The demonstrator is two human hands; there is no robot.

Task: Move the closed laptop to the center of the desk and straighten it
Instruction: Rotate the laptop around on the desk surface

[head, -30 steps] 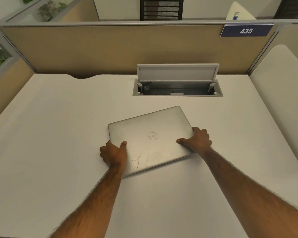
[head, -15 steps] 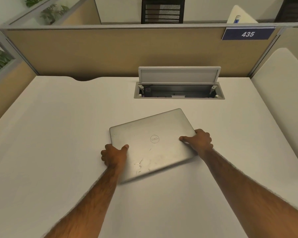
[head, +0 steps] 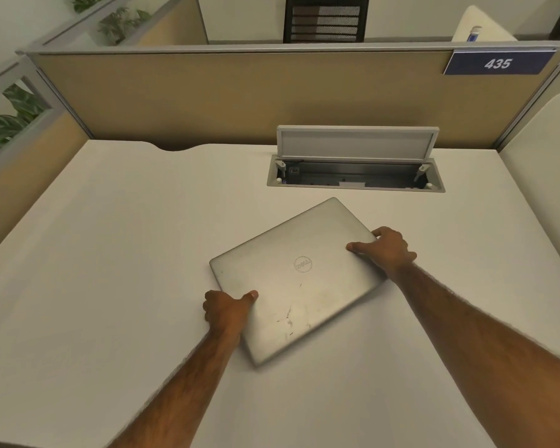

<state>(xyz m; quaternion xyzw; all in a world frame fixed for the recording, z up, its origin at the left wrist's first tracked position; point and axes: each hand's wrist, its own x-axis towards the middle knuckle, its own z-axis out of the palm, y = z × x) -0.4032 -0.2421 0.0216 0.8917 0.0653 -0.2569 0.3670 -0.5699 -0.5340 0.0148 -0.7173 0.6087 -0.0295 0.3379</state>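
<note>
Turned further askew since before, the scuffed silver laptop [head: 296,279] stays gripped by left hand [head: 228,310] and right hand [head: 387,250] fingers.

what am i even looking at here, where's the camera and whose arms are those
There is no machine here. The view comes from a wide-angle camera worn on a person's head, looking forward and down, so the two bare arms reaching in from the bottom are that person's own.

The pale surface is an office desk with tan partition walls around it. Set into its far side is a cable box with its lid flipped up. A blue sign on the partition reads 435.

On the desk lies a closed silver laptop, turned at an angle to the desk edge. The left hand grips its near left edge and the right hand grips its right corner.
</note>
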